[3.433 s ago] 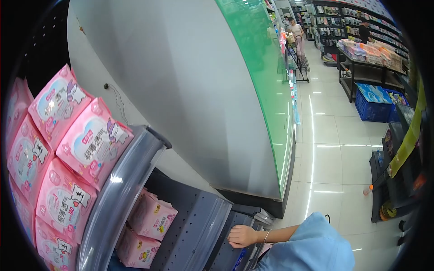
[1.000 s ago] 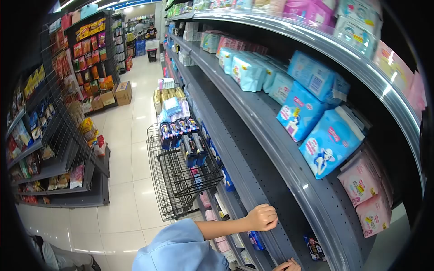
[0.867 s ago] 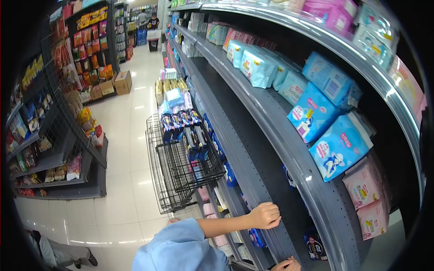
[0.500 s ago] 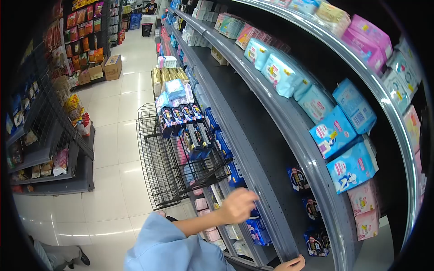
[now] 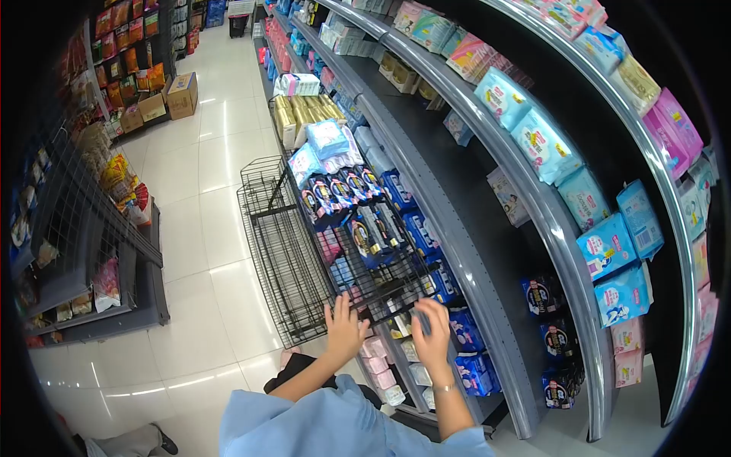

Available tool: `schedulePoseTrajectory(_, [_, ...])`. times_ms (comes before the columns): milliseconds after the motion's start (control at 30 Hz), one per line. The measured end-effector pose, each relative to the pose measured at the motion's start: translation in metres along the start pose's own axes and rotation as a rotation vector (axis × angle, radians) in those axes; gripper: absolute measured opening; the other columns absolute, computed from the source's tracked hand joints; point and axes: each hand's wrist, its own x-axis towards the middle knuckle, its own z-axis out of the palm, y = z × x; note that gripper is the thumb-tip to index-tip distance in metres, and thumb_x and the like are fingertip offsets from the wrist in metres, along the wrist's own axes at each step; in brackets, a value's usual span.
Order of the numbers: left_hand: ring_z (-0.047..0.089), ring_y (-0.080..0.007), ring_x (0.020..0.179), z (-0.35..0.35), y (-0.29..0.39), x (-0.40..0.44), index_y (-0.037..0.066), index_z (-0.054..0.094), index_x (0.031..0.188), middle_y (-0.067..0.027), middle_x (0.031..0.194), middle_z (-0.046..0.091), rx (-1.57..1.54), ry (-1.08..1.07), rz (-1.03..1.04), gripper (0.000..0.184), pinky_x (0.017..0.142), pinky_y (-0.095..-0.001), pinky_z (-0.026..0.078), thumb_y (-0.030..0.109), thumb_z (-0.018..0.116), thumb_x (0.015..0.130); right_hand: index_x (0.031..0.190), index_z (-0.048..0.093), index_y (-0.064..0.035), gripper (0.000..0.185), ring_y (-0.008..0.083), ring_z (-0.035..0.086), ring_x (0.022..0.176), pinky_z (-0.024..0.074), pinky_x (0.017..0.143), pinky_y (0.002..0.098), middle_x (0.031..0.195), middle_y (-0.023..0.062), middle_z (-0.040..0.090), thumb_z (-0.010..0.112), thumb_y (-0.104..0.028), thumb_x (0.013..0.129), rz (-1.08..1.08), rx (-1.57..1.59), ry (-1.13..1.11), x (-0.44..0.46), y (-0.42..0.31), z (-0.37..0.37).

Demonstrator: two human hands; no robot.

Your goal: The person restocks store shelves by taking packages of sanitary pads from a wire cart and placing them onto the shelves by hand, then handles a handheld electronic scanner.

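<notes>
Both of my hands reach toward the near end of a black wire cart [image 5: 293, 282]. My left hand [image 5: 346, 329] is by its near corner, fingers spread, with nothing in it. Close to the shelf side, my right hand [image 5: 432, 335] has its fingers curved and apart; I see nothing held in it. Whether either hand touches the wire I cannot tell. In the cart's raised tray are dark blue and black packs [image 5: 369, 232], light blue packs [image 5: 327, 139] and gold packs [image 5: 304, 114].
Shelving with grey edges [image 5: 487, 305] curves along my right, carrying light blue packs [image 5: 544, 145] and dark packs [image 5: 560, 339]. Across the tiled aisle [image 5: 221, 190] stands a rack [image 5: 99, 297] of snack bags. Cardboard boxes [image 5: 181, 95] sit farther back. Another person's leg [image 5: 133, 442] shows at lower left.
My right hand has left the shelf edge and come over to the cart's near end. My left hand has moved left and down to the cart. The view has shifted.
</notes>
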Motion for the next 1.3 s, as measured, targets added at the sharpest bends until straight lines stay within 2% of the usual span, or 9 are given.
schedulePoseTrajectory(167, [0.021, -0.037, 0.141, 0.005, -0.016, -0.009, -0.009, 0.049, 0.129, -0.0264, 0.15, 0.025, -0.001, -0.021, 0.112, 0.066, 0.112, -0.0571, 0.014, 0.042, 0.057, 0.088, 0.126, 0.046, 0.0049, 0.052, 0.0383, 0.044, 0.118, 0.0371, 0.101, 0.0446, 0.126, 0.0205, 0.05, 0.065, -0.015, 0.082, -0.008, -0.23, -0.137, 0.075, 0.048, 0.094])
schedulePoseTrajectory(333, [0.019, -0.0359, 0.143, -0.005, -0.019, -0.003, -0.012, 0.048, 0.127, -0.03, 0.144, 0.033, 0.144, -0.117, 0.212, 0.077, 0.115, -0.0546, 0.013, 0.052, 0.056, 0.085, 0.125, 0.049, 0.0056, 0.068, 0.0363, 0.048, 0.11, 0.0416, 0.095, 0.0434, 0.116, 0.0208, 0.053, 0.075, -0.031, 0.074, 0.202, -0.539, -0.195, 0.105, 0.074, 0.162])
schedulePoseTrajectory(433, [0.021, -0.0365, 0.142, -0.011, -0.021, 0.0, -0.013, 0.049, 0.125, -0.031, 0.144, 0.033, 0.135, -0.156, 0.236, 0.076, 0.114, -0.0543, 0.014, 0.051, 0.056, 0.085, 0.114, 0.055, 0.0055, 0.063, 0.0346, 0.049, 0.106, 0.0439, 0.09, 0.0434, 0.107, 0.019, 0.055, 0.078, -0.034, 0.071, 0.262, -0.629, -0.268, 0.113, 0.075, 0.174])
schedulePoseTrajectory(600, [0.025, -0.0479, 0.137, -0.004, -0.022, 0.005, -0.013, 0.051, 0.122, -0.0384, 0.14, 0.032, 0.127, -0.117, 0.281, 0.075, 0.113, -0.0566, 0.017, 0.05, 0.059, 0.083, 0.099, 0.061, 0.0068, 0.041, 0.0378, 0.055, 0.099, 0.0453, 0.086, 0.0437, 0.106, 0.0221, 0.056, 0.067, -0.029, 0.081, 0.248, -0.345, 0.006, 0.101, 0.068, 0.164])
schedulePoseTrajectory(700, [0.025, -0.0498, 0.136, -0.001, -0.023, 0.006, -0.013, 0.05, 0.124, -0.0391, 0.14, 0.031, 0.115, -0.114, 0.301, 0.075, 0.113, -0.0571, 0.017, 0.05, 0.059, 0.083, 0.099, 0.063, 0.0041, 0.038, 0.0355, 0.059, 0.088, 0.0456, 0.08, 0.0406, 0.094, 0.0196, 0.059, 0.068, -0.03, 0.082, 0.356, 0.006, 0.001, 0.09, 0.037, 0.116])
schedulePoseTrajectory(767, [0.025, -0.0523, 0.135, 0.001, -0.024, 0.006, -0.012, 0.049, 0.126, -0.0402, 0.139, 0.031, 0.119, -0.112, 0.325, 0.075, 0.112, -0.0577, 0.018, 0.05, 0.058, 0.084, 0.098, 0.063, 0.0041, 0.037, 0.0245, 0.059, 0.086, 0.0448, 0.078, 0.0329, 0.088, 0.0132, 0.059, 0.072, -0.027, 0.08, 0.412, 0.167, 0.012, 0.079, 0.025, 0.078])
schedulePoseTrajectory(967, [0.026, -0.0526, 0.134, -0.015, -0.024, 0.014, -0.008, 0.049, 0.13, -0.0405, 0.138, 0.032, 0.175, -0.232, 0.376, 0.071, 0.113, -0.0573, 0.017, 0.049, 0.055, 0.087, 0.102, 0.06, 0.0073, 0.036, 0.0138, 0.054, 0.093, 0.0415, 0.085, 0.0262, 0.097, 0.0067, 0.058, 0.073, -0.018, 0.079, 0.5, 0.339, 0.211, 0.043, 0.008, -0.052])
schedulePoseTrajectory(1100, [0.025, -0.0572, 0.132, -0.017, -0.022, 0.017, -0.009, 0.047, 0.13, -0.0442, 0.134, 0.035, 0.18, -0.227, 0.394, 0.087, 0.113, -0.0592, 0.011, 0.065, 0.047, 0.085, 0.105, 0.061, 0.0062, 0.037, 0.0184, 0.055, 0.093, 0.0426, 0.084, 0.0279, 0.099, 0.0096, 0.058, 0.072, -0.018, 0.08, 0.448, 0.061, 0.322, 0.012, 0.009, -0.124])
schedulePoseTrajectory(1300, [0.028, -0.0596, 0.129, -0.009, 0.016, 0.024, -0.005, 0.04, 0.138, -0.0434, 0.124, 0.046, 0.44, -0.324, 0.294, 0.088, 0.112, -0.0605, 0.008, 0.067, 0.041, 0.088, 0.111, 0.061, 0.0042, 0.04, 0.0323, 0.058, 0.1, 0.0445, 0.088, 0.0358, 0.108, 0.0189, 0.06, 0.071, -0.022, 0.081, 0.334, -0.399, 0.462, -0.029, 0.046, -0.203])
